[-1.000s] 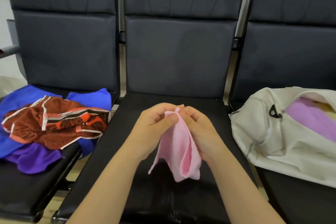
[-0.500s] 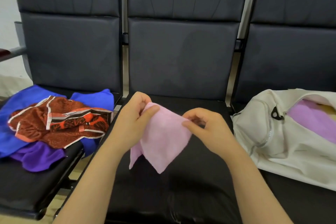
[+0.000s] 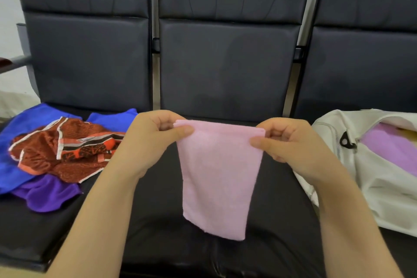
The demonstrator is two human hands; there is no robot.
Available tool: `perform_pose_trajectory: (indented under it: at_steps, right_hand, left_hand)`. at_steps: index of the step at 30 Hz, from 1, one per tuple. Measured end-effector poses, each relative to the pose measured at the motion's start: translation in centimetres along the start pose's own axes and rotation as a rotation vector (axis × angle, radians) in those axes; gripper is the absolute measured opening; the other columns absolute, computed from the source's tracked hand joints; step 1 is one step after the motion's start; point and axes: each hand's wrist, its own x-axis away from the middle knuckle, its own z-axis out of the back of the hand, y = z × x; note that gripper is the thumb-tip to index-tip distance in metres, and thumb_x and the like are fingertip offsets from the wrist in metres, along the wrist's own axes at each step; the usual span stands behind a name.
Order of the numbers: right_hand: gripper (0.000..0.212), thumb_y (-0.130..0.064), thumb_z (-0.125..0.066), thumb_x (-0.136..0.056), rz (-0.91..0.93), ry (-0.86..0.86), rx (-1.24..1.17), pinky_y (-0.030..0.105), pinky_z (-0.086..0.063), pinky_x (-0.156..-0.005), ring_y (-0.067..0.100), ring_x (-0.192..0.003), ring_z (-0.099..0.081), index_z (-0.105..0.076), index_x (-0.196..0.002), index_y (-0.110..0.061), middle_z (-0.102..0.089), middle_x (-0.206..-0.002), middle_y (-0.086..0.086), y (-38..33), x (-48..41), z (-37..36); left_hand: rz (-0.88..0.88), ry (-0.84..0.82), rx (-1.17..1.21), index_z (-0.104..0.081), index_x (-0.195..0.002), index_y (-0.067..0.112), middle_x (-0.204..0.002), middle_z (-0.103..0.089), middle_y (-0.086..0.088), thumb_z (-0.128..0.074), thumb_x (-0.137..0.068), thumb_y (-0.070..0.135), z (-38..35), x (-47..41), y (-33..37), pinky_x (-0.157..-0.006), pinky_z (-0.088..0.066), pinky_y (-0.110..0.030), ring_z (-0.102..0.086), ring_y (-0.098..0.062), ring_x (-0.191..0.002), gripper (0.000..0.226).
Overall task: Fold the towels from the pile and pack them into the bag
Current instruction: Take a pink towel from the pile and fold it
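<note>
Row of black padded seats; backrests (image 3: 225,63) fill 12 o'clock.

Pile (image 3: 67,153) at 9 o'clock on L seat (image 3: 27,232). Blue towel (image 3: 20,126) lowest, orange-brown patterned cloth (image 3: 74,149) w/ pale border crumpled on top, purple towel (image 3: 47,194) spilling toward 8 o'clock.

White bag (image 3: 352,176) at 3 o'clock on R seat, lying on its side, zip undone, black zip pull (image 3: 345,141) at the mouth. Lilac towel (image 3: 392,149) inside; yellowish bit behind it, can't tell what. Forearms cross the lower frame and cover part of mid seat (image 3: 282,198).

Pink towel (image 3: 218,178) at centre, held up over mid seat, hanging toward 6 o'clock. Soft fuzzy nap, doubled: layered edges show at upper L corner. Approx. rectangular, top edge taut and near level btwn hands. Lower edge vs seat: can't tell if touching.

L hand (image 3: 153,140) at towel's 10 o'clock, thumb on front, fingers (image 3: 164,119) curled behind, pinching upper L corner. R hand (image 3: 291,142) at 2 o'clock, same pinch on upper R corner. Wrists roughly level, both palms turned inward.
</note>
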Motion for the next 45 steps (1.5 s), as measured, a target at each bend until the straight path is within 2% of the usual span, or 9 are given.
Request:
perform_pose_trajectory:
  at_steps: [2, 5, 12, 16, 23, 31, 37, 41, 45]
  right_hand:
    - [0.007, -0.012, -0.062, -0.092, -0.041, 0.105, 0.002, 0.020, -0.040, -0.046, 0.011, -0.049, -0.053, -0.066, -0.086, -0.014, -0.061, -0.063, 0.000, 0.8, -0.7, -0.2]
    - [0.006, -0.013, -0.054, -0.097, -0.030, 0.260, -0.157, 0.029, -0.059, -0.065, 0.016, -0.078, -0.072, -0.060, -0.095, -0.012, -0.071, -0.085, -0.002, 1.0, -1.5, -1.4]
    - [0.020, -0.007, -0.061, -0.092, 0.139, 0.337, -0.023, 0.013, -0.049, -0.086, 0.002, -0.107, -0.063, -0.069, -0.109, -0.012, -0.069, -0.112, -0.009, 2.9, -1.7, -1.6]
    - [0.019, -0.011, -0.065, -0.090, 0.040, 0.155, 0.142, 0.014, -0.050, -0.087, 0.000, -0.102, -0.064, -0.071, -0.107, -0.016, -0.070, -0.106, -0.011, 5.1, -0.3, -1.3]
    - [0.015, -0.021, -0.072, -0.081, -0.351, -0.442, 0.652, 0.023, -0.050, -0.072, 0.011, -0.079, -0.061, -0.062, -0.073, -0.030, -0.061, -0.084, -0.010, 9.8, 3.4, -4.0]
    - [0.002, -0.022, -0.071, -0.082, -0.484, -0.578, 0.444, 0.025, -0.049, -0.083, 0.002, -0.076, -0.061, -0.071, -0.082, -0.020, -0.067, -0.080, -0.007, 10.4, 4.7, -3.3]
    - [0.008, -0.018, -0.062, -0.091, -0.526, -0.383, 0.368, 0.017, -0.047, -0.063, 0.003, -0.065, -0.064, -0.067, -0.091, -0.013, -0.071, -0.079, 0.000, 11.0, 3.5, -3.4]
    - [0.008, -0.028, -0.061, -0.092, -0.541, -0.230, 0.542, 0.024, -0.053, -0.075, 0.009, -0.078, -0.066, -0.061, -0.096, -0.020, -0.068, -0.088, -0.003, 12.6, 2.5, -4.4]
    - [0.024, -0.036, -0.061, -0.089, -0.547, -0.251, 0.850, 0.030, -0.053, -0.079, 0.013, -0.088, -0.059, -0.052, -0.106, -0.022, -0.058, -0.102, -0.004, 13.7, 2.3, -5.4]
  left_hand:
    - [0.030, 0.018, 0.019, -0.070, -0.086, 0.017, -0.055, -0.062, 0.006, -0.066, -0.088, 0.015, -0.9, -0.9, 0.0, -0.047, -0.041, -0.011, -0.054, -0.003, -0.047, 0.005]
    - [0.005, 0.057, 0.148, -0.069, -0.091, 0.013, -0.080, -0.072, -0.003, -0.062, -0.090, 0.007, -1.9, -2.0, 0.6, -0.060, -0.055, -0.020, -0.070, -0.009, -0.071, 0.010]
    - [-0.153, 0.071, 0.160, -0.071, -0.101, 0.021, -0.110, -0.070, 0.010, -0.061, -0.089, 0.002, -2.1, -2.2, -1.8, -0.095, -0.051, -0.030, -0.063, -0.007, -0.108, 0.024]
    - [-0.063, -0.075, 0.075, -0.071, -0.102, 0.022, -0.110, -0.070, 0.013, -0.063, -0.087, 0.000, -2.1, -0.3, -5.5, -0.092, -0.053, -0.029, -0.064, -0.005, -0.105, 0.028]
    - [0.143, -0.735, -0.444, -0.070, -0.072, 0.028, -0.074, -0.067, 0.011, -0.073, -0.078, 0.016, -3.1, 3.4, -10.9, -0.071, -0.048, -0.021, -0.063, -0.006, -0.071, 0.014]
    - [0.218, -0.935, -0.590, -0.073, -0.093, 0.026, -0.090, -0.066, 0.010, -0.062, -0.089, 0.029, -2.4, 4.3, -11.4, -0.081, -0.051, -0.022, -0.062, -0.005, -0.084, 0.012]
    - [0.250, -0.639, -0.496, -0.065, -0.090, 0.025, -0.085, -0.066, 0.008, -0.058, -0.093, 0.024, -3.6, 3.2, -12.5, -0.070, -0.049, -0.019, -0.064, -0.004, -0.072, 0.008]
    - [0.238, -0.375, -0.525, -0.062, -0.103, 0.025, -0.099, -0.064, 0.008, -0.060, -0.092, 0.029, -5.3, 2.7, -13.8, -0.075, -0.048, -0.020, -0.059, -0.004, -0.085, 0.012]
    - [0.219, -0.416, -0.682, -0.053, -0.122, 0.023, -0.117, -0.055, 0.007, -0.063, -0.089, 0.029, -6.2, 2.8, -14.7, -0.084, -0.048, -0.024, -0.058, -0.009, -0.096, 0.035]
